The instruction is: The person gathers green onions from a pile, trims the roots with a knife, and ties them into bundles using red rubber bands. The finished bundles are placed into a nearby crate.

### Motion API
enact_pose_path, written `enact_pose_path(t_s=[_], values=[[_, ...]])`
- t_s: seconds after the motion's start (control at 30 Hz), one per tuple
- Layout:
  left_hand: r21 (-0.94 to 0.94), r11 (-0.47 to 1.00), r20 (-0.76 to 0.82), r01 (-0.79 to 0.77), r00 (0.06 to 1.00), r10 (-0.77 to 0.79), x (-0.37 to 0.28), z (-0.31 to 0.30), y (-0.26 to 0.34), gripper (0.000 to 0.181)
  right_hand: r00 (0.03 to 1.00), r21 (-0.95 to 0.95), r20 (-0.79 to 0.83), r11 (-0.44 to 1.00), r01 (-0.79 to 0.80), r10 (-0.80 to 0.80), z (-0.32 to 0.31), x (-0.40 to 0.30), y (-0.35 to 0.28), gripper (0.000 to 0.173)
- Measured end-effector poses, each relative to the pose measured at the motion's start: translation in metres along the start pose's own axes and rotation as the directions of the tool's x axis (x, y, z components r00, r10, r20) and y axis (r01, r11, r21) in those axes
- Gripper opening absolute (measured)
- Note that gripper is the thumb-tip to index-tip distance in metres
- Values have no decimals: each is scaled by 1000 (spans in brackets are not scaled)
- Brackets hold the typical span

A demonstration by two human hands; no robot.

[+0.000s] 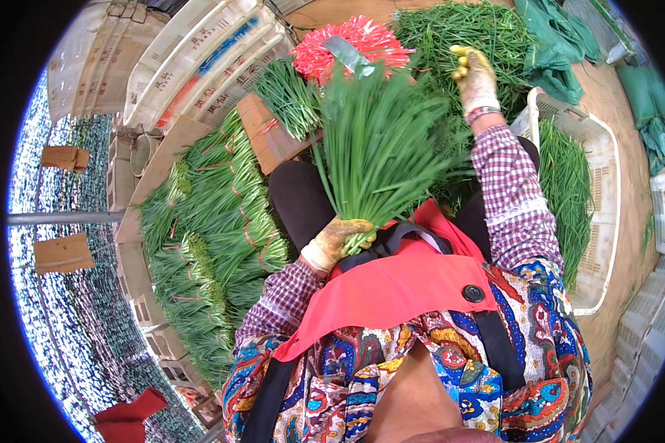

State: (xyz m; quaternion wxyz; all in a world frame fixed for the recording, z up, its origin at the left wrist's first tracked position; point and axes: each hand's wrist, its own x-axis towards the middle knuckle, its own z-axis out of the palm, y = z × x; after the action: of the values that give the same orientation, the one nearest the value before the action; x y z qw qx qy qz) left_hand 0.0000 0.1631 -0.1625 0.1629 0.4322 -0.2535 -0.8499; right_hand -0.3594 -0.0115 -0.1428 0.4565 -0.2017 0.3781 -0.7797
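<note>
My left hand, in a stained glove, is closed around the pale stem ends of a bunch of green garlic chives; the leaves fan out away from me and are blurred at their tips. My right hand, gloved too, is raised near a heap of loose chives with its fingers partly bent; whether it holds anything does not show. Beyond the held bunch lie a smaller chive bunch on a wooden block and a bundle of red ties with grey tape across it.
Rows of chive bunches bound with red ties lie at the left. Stacked white plastic crates stand at the upper left. A white crate with loose chives is at my right, and green sacking lies at the upper right.
</note>
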Motion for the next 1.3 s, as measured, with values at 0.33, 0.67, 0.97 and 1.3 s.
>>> enact_pose_path(t_s=[0.33,0.67,0.97,1.3], values=[[-377,920,135,-110,976,172,1,-44,0,28,942,-484,326,843,233,-73,-22,-50,-46,24],[-231,972,156,-54,984,92,-8,-31,-5,24,664,-694,719,168,700,206,8,-71,51,28],[-262,961,174,-90,975,138,-11,-30,-9,40,998,-281,20,958,63,-60,-60,-34,29,18],[-335,933,207,-132,956,209,-4,-43,-8,46,740,-534,655,600,596,-153,4,-91,-5,37]])
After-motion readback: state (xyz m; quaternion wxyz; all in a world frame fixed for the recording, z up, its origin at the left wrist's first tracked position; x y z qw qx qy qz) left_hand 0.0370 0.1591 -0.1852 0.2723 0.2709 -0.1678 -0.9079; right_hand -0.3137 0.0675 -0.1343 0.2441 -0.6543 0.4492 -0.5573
